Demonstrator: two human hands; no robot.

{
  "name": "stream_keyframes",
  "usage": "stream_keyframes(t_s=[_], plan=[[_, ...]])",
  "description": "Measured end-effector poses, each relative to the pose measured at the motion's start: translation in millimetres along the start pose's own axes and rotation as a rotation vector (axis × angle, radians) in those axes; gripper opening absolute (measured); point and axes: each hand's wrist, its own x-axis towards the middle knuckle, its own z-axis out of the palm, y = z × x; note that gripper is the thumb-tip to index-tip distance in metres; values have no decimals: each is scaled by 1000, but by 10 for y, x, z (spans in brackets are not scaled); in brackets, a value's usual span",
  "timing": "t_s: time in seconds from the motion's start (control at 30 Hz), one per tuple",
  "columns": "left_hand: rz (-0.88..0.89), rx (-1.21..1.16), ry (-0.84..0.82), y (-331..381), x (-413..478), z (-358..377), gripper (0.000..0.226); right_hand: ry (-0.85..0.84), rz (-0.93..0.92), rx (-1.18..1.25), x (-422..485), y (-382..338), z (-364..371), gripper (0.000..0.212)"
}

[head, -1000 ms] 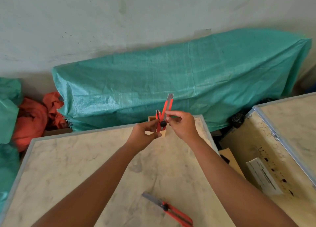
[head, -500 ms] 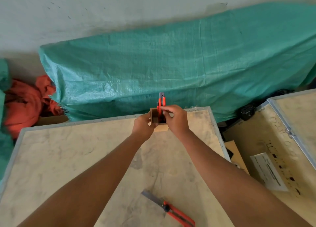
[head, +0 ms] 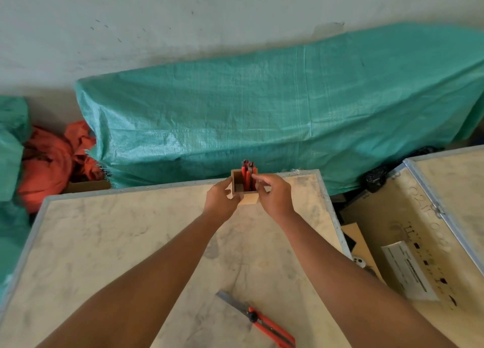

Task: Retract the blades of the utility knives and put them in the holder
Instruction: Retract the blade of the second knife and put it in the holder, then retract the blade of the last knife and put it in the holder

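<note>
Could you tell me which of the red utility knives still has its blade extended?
The knife lying flat on the table nearest the person; its grey blade sticks out, while the knives in the wooden holder stand upright.

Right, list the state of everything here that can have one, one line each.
Knife on the table: blade extended, lying flat.
Knives in the holder: upright, no blade seen sticking out.
Holder: upright, open-topped.
Left hand: gripping the holder's side.
Right hand: fingers on a knife top.

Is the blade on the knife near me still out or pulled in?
Out. The knife lying on the table shows a long grey blade sticking past its red handle, so it is not yet retracted.
</note>
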Motion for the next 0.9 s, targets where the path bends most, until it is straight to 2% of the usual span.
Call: stream_keyframes(t_s=[0.17,0.4,0.53,0.8,0.9], plan=[[-30,-25,33,9,-447,-24,62,-78,52,9,-383,-99,-171,29],[-115,-86,77,-323,-1499,125,57,-357,177,18,-1115,1,-402,26],[-243,-168,90,-647,-2143,441,58,-519,191,-9,-1524,97,-440,24],[-381,-119,130,-1150,-2881,1307,65,-901,160,-165,-2055,252,-345,31],[-491,-327,101,-1141,-2966,1604,60,-1015,142,-202,-2183,276,-269,42]])
